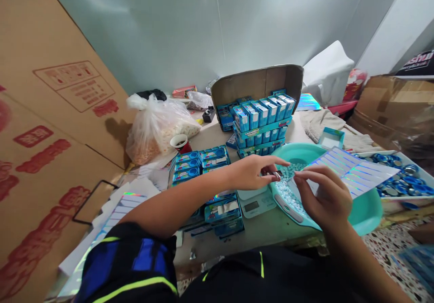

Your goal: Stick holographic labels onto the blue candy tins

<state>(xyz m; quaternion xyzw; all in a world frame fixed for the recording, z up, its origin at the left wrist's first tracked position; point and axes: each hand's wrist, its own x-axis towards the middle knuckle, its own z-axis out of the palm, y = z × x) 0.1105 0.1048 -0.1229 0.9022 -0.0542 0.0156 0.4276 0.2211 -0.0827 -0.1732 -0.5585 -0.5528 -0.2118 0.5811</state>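
Note:
My left hand (252,171) is partly closed, palm down, above the near left side of a turquoise basin (368,219). A small shiny silver piece (277,175) shows under its fingers; its kind is unclear. Over the basin my right hand (323,196) has thumb and forefinger pinched together, and anything between them is too small to name. Behind that hand a sheet of shiny holographic stickers (359,169) lies across the basin. Small pale blue pellets (288,185) fill the basin's left part. Below my left hand sits a pale green kitchen scale (256,207).
Blue candy boxes (220,210) stand packed left of the scale. More boxes (264,113) are stacked before an open carton (257,79). A tray of blue-and-silver round pieces (403,176) lies right. A cup (181,144), plastic bags (152,129) and a large cardboard box (50,158) are left.

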